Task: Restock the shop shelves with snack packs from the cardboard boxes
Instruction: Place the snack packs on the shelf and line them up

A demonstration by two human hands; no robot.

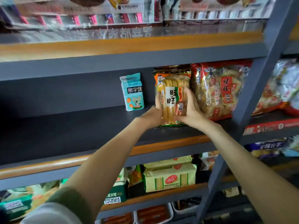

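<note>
Both hands are gripping one green-edged rice cracker pack (pixel 172 97), which is standing upright on the dark middle shelf (pixel 68 131). Curling round the pack's lower left edge is the left hand (pixel 152 115), while the right hand (pixel 190 110) is wrapping its lower right side, fingers spread up the wrapper. Just to the pack's right, a larger red cracker bag (pixel 221 89) is leaning, touching it; a small teal biscuit pack (pixel 133 92) is standing apart on the left.

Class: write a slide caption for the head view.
Both hands stand a green rice-cracker pack upright on the dark shelf.
</note>
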